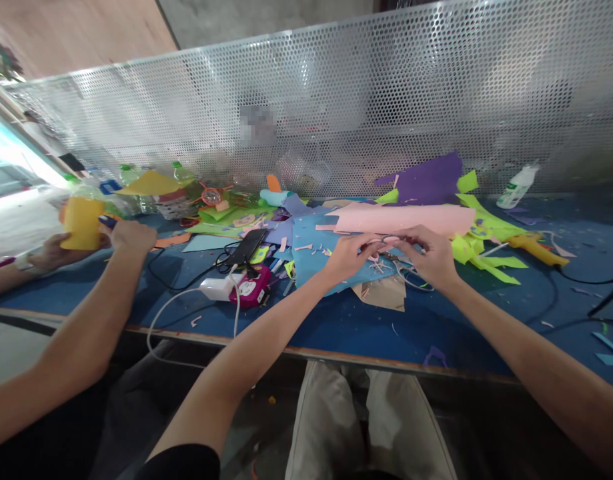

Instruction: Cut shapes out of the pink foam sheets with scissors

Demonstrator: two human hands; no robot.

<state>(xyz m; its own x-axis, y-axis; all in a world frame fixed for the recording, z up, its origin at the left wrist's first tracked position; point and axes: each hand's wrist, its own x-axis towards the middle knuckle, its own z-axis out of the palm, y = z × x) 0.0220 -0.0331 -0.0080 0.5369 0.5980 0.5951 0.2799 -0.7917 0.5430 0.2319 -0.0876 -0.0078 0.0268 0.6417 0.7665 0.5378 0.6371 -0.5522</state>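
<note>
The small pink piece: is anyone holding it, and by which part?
The left grip and right grip pinch the small pink piece, apparently at opposite ends.

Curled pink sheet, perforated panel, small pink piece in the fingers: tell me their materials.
Curled pink sheet: probably thin foam or paper, matte; it curls smoothly, edge unevenly cut.
Perforated panel: likely shiny metal, given silvery glints and regular holes.
Small pink piece: possibly the same stock by colour; finish too small to tell.

The left hand [349, 257] and right hand [431, 253] partly hide a pink scrap [390, 241], its shape too small to tell; the right edge cuts off the cord [606, 300] of the yellow glue gun [540, 251].
</note>
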